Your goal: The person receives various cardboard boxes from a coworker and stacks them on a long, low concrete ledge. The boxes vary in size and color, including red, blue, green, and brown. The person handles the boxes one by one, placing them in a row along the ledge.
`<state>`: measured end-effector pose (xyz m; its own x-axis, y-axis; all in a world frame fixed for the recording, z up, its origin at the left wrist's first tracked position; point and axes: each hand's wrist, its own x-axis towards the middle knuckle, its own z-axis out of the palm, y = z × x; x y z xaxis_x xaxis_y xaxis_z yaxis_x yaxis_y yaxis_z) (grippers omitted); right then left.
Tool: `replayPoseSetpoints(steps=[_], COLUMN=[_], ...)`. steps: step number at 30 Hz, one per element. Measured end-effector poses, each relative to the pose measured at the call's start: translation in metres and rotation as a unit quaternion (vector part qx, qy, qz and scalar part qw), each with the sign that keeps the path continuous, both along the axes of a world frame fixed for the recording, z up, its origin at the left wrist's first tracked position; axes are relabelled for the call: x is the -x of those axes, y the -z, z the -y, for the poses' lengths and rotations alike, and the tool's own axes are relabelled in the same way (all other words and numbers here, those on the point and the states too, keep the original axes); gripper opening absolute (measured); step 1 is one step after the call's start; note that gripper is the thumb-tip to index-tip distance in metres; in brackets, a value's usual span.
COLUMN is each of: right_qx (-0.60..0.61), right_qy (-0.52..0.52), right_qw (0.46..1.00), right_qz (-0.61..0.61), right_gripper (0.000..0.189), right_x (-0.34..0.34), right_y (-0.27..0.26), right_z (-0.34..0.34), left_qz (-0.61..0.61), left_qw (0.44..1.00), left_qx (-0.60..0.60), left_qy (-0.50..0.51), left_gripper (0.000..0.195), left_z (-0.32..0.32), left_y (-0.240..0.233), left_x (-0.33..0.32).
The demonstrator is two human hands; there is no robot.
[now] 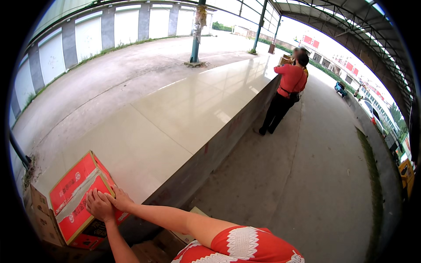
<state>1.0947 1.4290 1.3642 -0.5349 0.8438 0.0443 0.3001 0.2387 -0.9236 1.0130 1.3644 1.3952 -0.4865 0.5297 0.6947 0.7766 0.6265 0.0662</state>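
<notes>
A red cardboard box [70, 187] with gold edges and writing stands at the lower left, on the near end of a long, pale, glossy counter [158, 121]. A torn, whitish strip runs across its top. My left hand [100, 204] lies on the top of the box near its edge, fingers together. Beside it, touching it, my right hand [121, 199] rests at the box's corner, its fingertips partly hidden. Neither hand is wrapped around the box.
A brown cardboard box [44, 217] touches the red box at the left. More cardboard [161, 245] lies below the counter's edge. Farther along the counter a person in a red top [291, 79] stands close to someone else, near a small carton [284, 59]. A post [197, 36] rises beyond the counter.
</notes>
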Motion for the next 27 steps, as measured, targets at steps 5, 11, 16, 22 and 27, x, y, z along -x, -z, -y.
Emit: replayPoseSetpoints(steps=[5,11,16,22,27], right_qx=[-0.003,0.004,-0.003,-0.004,-0.005], right_qy=[0.006,-0.001,0.009,0.003,0.007], right_qw=[1.000,1.000,1.000,1.000,1.000], right_qz=[0.002,-0.002,-0.006,-0.001,-0.001], right_gripper=[0.074,0.073,0.072,0.073,0.073], right_x=[0.0007,-0.0008,-0.0012,-0.0017,-0.0006], right_y=[0.0042,-0.0007,0.0022,0.0009,0.0011], right_z=[-0.0020,0.0015,-0.0012,-0.0003,0.0003], left_qz=[0.001,-0.003,-0.005,0.006,0.007], left_qw=[1.000,1.000,1.000,1.000,1.000], left_qx=[-0.008,-0.013,-0.016,-0.005,-0.003], left_qy=[0.003,0.010,0.013,0.004,0.002], left_gripper=[0.031,0.030,0.030,0.031,0.032], left_z=[-0.0023,0.0009,-0.0020,-0.0014,-0.0012], left_y=[0.0009,-0.0018,-0.0002,-0.0011,-0.0001], left_x=[0.0001,0.0000,-0.0006,-0.0007,0.0002])
